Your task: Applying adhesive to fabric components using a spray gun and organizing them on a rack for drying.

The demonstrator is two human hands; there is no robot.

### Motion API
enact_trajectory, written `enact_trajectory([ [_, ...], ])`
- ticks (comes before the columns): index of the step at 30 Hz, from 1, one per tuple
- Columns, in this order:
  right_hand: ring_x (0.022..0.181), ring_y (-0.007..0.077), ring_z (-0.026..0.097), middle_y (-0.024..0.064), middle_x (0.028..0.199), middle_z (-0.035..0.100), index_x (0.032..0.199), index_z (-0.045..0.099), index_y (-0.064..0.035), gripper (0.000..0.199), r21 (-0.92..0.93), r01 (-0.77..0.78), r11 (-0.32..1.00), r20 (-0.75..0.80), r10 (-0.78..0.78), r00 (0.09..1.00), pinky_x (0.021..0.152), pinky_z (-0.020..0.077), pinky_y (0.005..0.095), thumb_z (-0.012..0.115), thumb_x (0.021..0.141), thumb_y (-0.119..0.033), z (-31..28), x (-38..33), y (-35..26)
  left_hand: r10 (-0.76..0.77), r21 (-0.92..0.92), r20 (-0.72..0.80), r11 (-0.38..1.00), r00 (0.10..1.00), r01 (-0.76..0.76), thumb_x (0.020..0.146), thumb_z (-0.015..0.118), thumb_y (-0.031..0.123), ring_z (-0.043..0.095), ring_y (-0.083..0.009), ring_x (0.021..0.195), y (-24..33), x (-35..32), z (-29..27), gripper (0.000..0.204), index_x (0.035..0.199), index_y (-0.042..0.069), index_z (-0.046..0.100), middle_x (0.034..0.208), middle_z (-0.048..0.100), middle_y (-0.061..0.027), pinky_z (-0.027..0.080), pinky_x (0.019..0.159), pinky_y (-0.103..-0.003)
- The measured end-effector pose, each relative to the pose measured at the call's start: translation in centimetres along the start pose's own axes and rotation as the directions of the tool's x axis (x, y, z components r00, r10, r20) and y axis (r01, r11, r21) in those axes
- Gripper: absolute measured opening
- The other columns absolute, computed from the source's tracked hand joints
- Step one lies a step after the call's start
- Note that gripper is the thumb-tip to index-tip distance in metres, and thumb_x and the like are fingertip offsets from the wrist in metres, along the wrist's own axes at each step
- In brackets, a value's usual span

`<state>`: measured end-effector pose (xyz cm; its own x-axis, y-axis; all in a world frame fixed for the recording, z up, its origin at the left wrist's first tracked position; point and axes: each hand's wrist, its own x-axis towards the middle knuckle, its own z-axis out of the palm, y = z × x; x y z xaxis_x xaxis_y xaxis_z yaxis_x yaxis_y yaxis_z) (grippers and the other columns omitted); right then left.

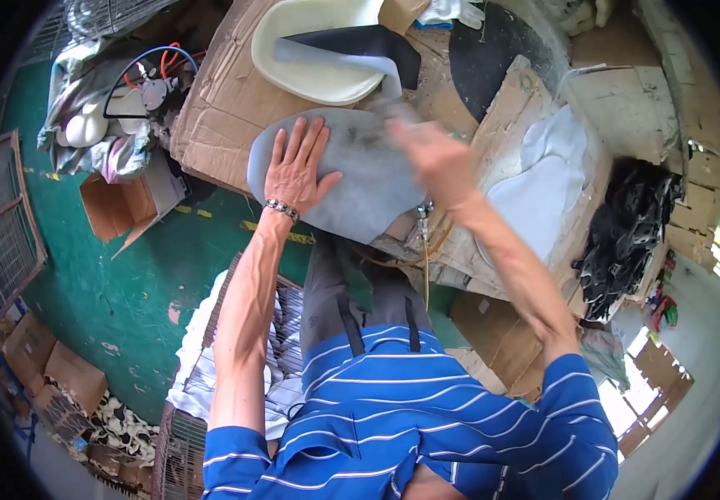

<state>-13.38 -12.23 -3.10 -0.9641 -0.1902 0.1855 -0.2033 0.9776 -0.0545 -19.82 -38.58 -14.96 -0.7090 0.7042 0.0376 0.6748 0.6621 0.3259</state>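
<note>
Its grip slack, the left hand (295, 173) lies flat on the grey oval pad (358, 204) at the counter (222, 96)'s near edge, while the blurred right hand (436, 162), its grip impossible to tell, seems to be working the surface, which next calls for steady bracing.

The grey oval pad (360, 196) looks matt and smooth, clouded with darker smudges, while the cream basin (326, 90) on the far side has a smooth, faintly glossy plastic look. The tabletop (218, 104) shows rough, creased cardboard; at right, the black bundle (629, 233) glistens, and the near hose fitting (424, 213) is shiny metal.
</note>
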Motion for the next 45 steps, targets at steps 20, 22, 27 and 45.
enact_trajectory([
  [20,0.063,0.0224,0.066,0.0066,0.077,0.063,0.105,0.074,-0.0194,0.022,-0.159,0.074,0.984,0.208,-0.040,0.977,0.051,0.0547,0.0356,0.065,0.087,-0.011,5.9,-2.0,4.1,0.014,-0.030,-0.032,0.999,0.999,-0.015,0.092,0.062,0.059,0.021,-0.0271,0.159,-0.1,0.7,0.2,0.086,0.160,0.011,0.039,0.170,0.030,-0.0041,0.013,0.129,-0.050],
  [22,0.066,0.0223,0.067,0.0068,0.080,0.065,0.106,0.073,-0.0184,0.023,-0.356,-0.126,0.926,0.324,0.249,0.913,0.053,0.0555,0.0352,0.065,0.087,-0.010,0.5,-1.8,8.6,0.006,-0.040,-0.010,0.999,1.000,-0.006,0.091,0.062,0.059,0.021,-0.0271,0.159,-0.2,-0.2,0.0,0.087,0.160,0.011,0.039,0.170,0.030,-0.0042,0.013,0.129,-0.050],
  [27,0.073,0.0234,0.068,0.0054,0.081,0.062,0.120,0.071,-0.0201,0.038,-0.022,0.017,1.000,-0.018,-0.017,1.000,0.055,0.0549,0.0355,0.064,0.084,-0.008,1.4,1.5,0.0,0.002,-0.026,-0.010,1.000,1.000,-0.002,0.091,0.062,0.060,0.022,-0.0276,0.159,-0.2,0.3,0.4,0.089,0.160,0.010,0.038,0.170,0.030,-0.0050,0.014,0.129,-0.051],
  [45,0.112,0.0283,0.066,0.0152,0.120,0.072,0.126,0.068,-0.0015,0.059,0.581,-0.813,-0.039,0.496,0.809,0.316,0.094,0.0508,0.0396,0.057,0.096,-0.051,1.6,3.4,23.7,-0.011,-0.005,0.006,1.000,1.000,0.011,0.093,0.057,0.064,0.017,-0.0249,0.160,0.0,0.7,0.9,0.087,0.162,0.014,0.037,0.172,0.026,-0.0018,0.008,0.130,-0.049],
])
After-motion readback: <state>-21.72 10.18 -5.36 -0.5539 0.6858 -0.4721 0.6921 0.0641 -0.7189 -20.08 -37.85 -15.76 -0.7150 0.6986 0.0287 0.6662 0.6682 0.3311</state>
